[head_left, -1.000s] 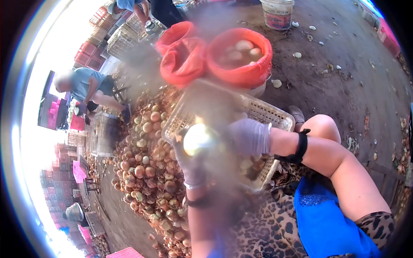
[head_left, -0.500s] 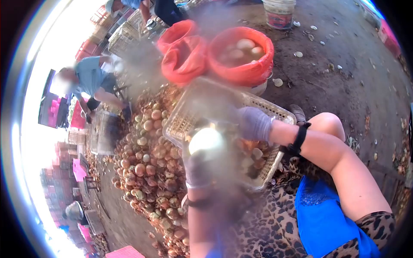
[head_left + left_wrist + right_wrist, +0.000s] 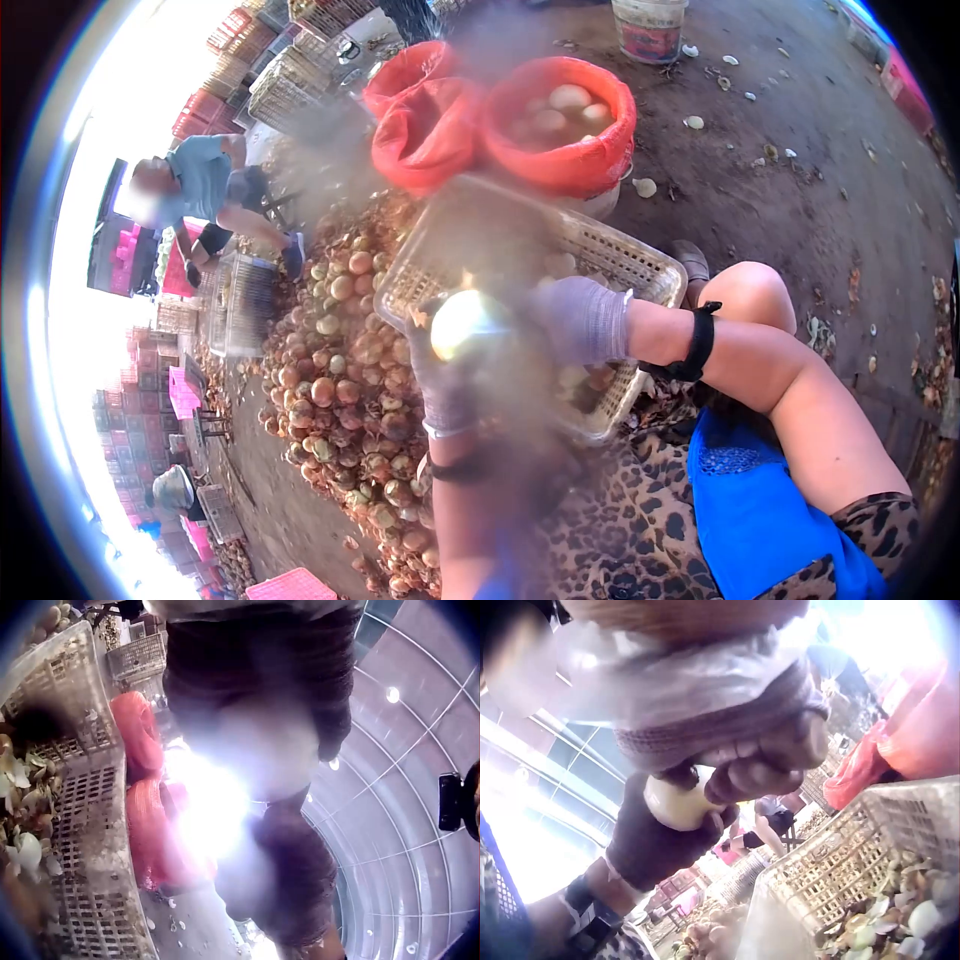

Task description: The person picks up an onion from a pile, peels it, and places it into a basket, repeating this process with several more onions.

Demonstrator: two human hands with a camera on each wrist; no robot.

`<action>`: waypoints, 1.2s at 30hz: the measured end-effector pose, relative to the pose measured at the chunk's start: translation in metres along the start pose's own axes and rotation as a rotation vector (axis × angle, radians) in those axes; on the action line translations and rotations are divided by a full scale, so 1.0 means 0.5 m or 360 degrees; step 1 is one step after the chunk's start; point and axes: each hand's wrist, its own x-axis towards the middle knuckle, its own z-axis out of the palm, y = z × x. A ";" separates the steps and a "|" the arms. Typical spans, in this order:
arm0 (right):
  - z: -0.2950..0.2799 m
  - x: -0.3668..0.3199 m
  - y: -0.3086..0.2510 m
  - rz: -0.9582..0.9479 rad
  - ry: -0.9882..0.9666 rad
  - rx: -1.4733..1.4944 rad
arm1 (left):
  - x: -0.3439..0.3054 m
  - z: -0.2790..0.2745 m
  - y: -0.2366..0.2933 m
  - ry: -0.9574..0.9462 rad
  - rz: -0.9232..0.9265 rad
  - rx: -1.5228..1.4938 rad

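A pale peeled onion [image 3: 676, 801], glaring bright in the head view, is held in my gloved left hand [image 3: 445, 385]. My left fingers wrap it from below in the right wrist view. My gloved right hand [image 3: 757, 761] is over it, fingers curled and fingertips at its surface; a small dark patch shows there, and I cannot tell whether it is a tool. In the head view, blur covers the right hand's front. Beneath both hands stands a plastic crate [image 3: 640, 270] with onion skins [image 3: 870, 922] and pale onion pieces in it.
A heap of unpeeled onions [image 3: 345, 400] lies left of the crate. Beyond it stand a red-lined bucket [image 3: 610, 150] holding peeled onions and red bags [image 3: 425, 140]. Another bucket [image 3: 650, 30] stands farther back. A person [image 3: 205, 180] bends beside another crate [image 3: 240, 305] at left.
My right hand shifted back and up at half a second ago, then returned close to the onion. The left hand keeps hold of the onion. The person at the top has left view.
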 end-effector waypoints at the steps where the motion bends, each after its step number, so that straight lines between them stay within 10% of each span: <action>1: 0.003 0.002 0.005 -0.0028 0.0060 0.0011 | 0.001 -0.005 -0.009 -0.0018 0.0015 0.0043; 3: -0.007 0.014 0.026 0.0066 -0.0210 -0.0368 | -0.003 -0.013 -0.013 -0.0092 -0.0032 0.0026; 7: 0.033 0.040 0.157 -0.0184 0.0439 -0.0335 | -0.018 -0.009 0.031 -0.0160 -0.0160 -0.0378; 11: 0.090 0.050 0.140 -0.0106 0.0603 0.1029 | -0.026 -0.023 0.041 -0.0215 -0.0334 -0.1189; 18: 0.101 0.043 0.001 -0.0234 0.0350 0.1748 | -0.005 0.016 0.035 -0.0186 -0.0118 0.0476; 22: 0.130 0.072 -0.006 -0.0365 0.0799 0.1283 | 0.003 0.032 -0.005 -0.0477 -0.0134 -0.1510; 28: 0.093 0.070 -0.014 -0.0128 0.0842 0.1493 | 0.014 0.073 -0.002 -0.0576 -0.0163 -0.1931; 31: 0.081 0.075 0.006 0.0075 0.0730 0.1938 | 0.033 0.051 -0.023 -0.0744 -0.0298 -0.1805; 34: 0.061 0.070 0.027 0.0049 0.0739 0.1253 | 0.049 0.005 -0.062 0.0006 -0.0189 -0.0080; 36: 0.083 0.070 0.039 -0.0114 0.0847 0.0812 | 0.038 -0.023 -0.091 0.0043 -0.0346 0.0023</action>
